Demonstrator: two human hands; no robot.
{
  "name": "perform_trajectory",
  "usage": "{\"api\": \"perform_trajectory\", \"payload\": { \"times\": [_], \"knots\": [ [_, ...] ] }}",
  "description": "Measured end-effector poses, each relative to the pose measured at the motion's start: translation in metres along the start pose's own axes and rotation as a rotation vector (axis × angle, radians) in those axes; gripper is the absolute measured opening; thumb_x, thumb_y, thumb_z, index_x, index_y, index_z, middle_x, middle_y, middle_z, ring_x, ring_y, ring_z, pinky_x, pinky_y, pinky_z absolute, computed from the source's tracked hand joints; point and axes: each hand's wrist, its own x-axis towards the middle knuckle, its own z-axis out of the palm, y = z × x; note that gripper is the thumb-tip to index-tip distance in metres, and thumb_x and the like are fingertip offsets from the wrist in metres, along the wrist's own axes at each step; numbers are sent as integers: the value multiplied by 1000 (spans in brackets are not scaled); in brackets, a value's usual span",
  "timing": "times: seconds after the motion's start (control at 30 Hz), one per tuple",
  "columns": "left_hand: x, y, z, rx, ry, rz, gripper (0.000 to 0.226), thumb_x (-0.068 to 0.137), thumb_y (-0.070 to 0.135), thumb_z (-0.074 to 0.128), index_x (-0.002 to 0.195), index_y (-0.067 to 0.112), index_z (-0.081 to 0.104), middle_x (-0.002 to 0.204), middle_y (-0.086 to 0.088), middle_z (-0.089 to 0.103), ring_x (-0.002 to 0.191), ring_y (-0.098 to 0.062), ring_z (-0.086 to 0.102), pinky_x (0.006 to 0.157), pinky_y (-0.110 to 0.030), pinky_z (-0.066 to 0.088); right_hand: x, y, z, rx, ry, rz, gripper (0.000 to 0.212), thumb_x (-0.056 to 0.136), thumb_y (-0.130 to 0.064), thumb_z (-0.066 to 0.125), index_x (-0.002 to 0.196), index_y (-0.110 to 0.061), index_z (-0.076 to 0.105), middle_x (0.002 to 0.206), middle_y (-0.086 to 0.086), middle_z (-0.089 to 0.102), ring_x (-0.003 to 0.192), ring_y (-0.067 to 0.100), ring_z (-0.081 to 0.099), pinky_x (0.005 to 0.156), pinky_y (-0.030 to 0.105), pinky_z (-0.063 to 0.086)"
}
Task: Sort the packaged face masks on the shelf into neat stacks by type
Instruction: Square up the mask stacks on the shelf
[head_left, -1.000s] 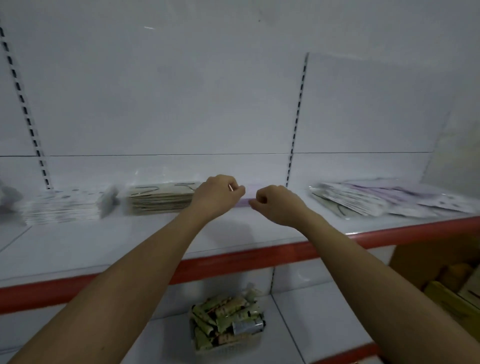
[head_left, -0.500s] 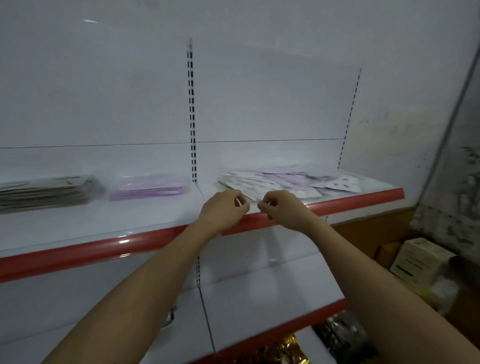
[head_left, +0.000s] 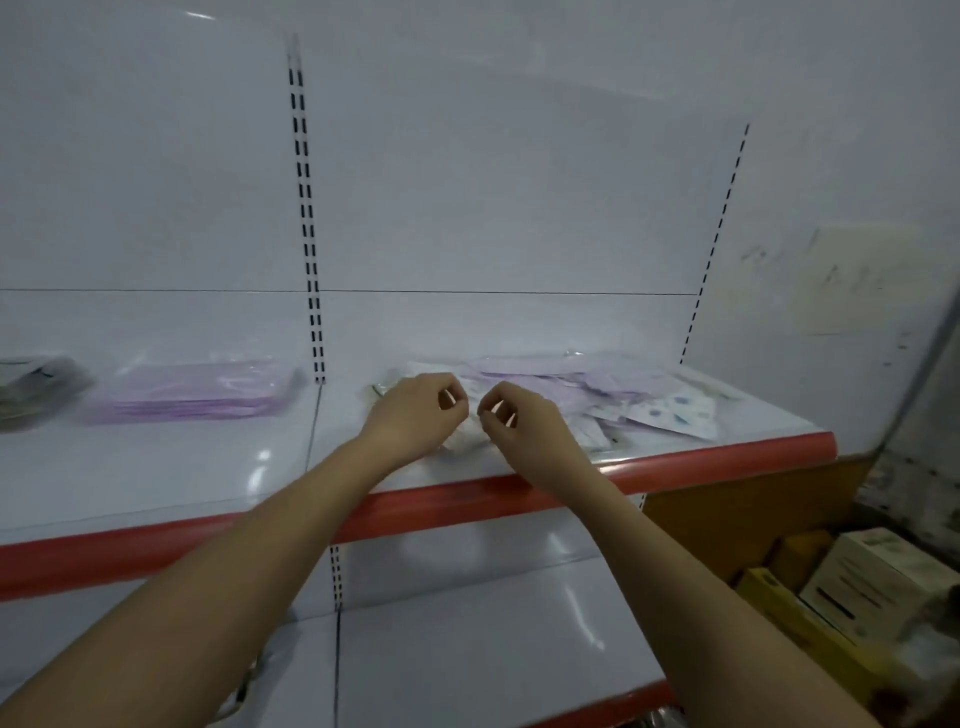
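Hands over our loose mask pile (head_left: 597, 395) on shelf (head_left: 208, 467): left hand (head_left: 421, 413), right hand (head_left: 519, 421) curled, empty; purple stack (head_left: 202, 389) left.

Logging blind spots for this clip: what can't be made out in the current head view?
- Left hand and right hand: fingers curled over the loose mask pile; whether they grip a packet is hidden by the hands themselves.
- Pile's print and types: blurred.
- Grey stack: cut off by the left edge.
- Boxes at lower right: labels too small.
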Motion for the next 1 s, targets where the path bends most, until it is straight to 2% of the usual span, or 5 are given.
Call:
{"api": "perform_trajectory", "payload": {
  "times": [0.23, 0.47, 0.67, 0.87, 1.0],
  "knots": [
    [106, 14, 6, -99, 68, 36, 7, 91, 28, 61, 90, 28, 67, 90, 8, 68, 76, -13, 62, 72, -28, 48, 64, 60, -76, -123, 31, 27, 7, 94, -20, 60, 89, -25, 63, 83, -5, 65, 62, 6, 53, 59, 20, 43],
    [151, -12, 9, -84, 195, -108, 12, 93, 23, 57, 92, 27, 68, 97, 5, 66, 81, -16, 60, 74, -31, 48, 109, 56, -41, -85, -236, -133, 9, 88, -31, 71, 90, -23, 68, 84, -9, 65, 65, 1, 53, 66, 19, 42],
    [140, -41, 12, -113, 513, -195, 12, 92, 19, 57, 94, 24, 68, 83, 7, 65, 73, -13, 60, 65, -27, 47, 144, 42, 15, -300, -499, -339, 73, 82, -64, 64, 142, -30, 40, 140, 1, 44, 125, 21, 40, 102, 41, 38],
    [131, -70, -5, -106, 324, -209, 8, 94, 19, 63, 98, 25, 67, 90, 2, 67, 74, -12, 59, 68, -18, 47, 194, 58, 25, -293, -690, -335, 67, 83, -57, 68, 141, -37, 40, 133, 1, 45, 124, 23, 38, 99, 38, 36],
    [125, -64, -13, -140, -41, -306, 29, 83, 40, 75, 107, 30, 62, 97, 6, 67, 78, -14, 65, 71, -33, 55, 199, 73, 21, 48, -551, -218, 36, 85, -33, 73, 117, -26, 59, 89, -10, 60, 78, 11, 59, 66, 19, 45]
  ]
}}
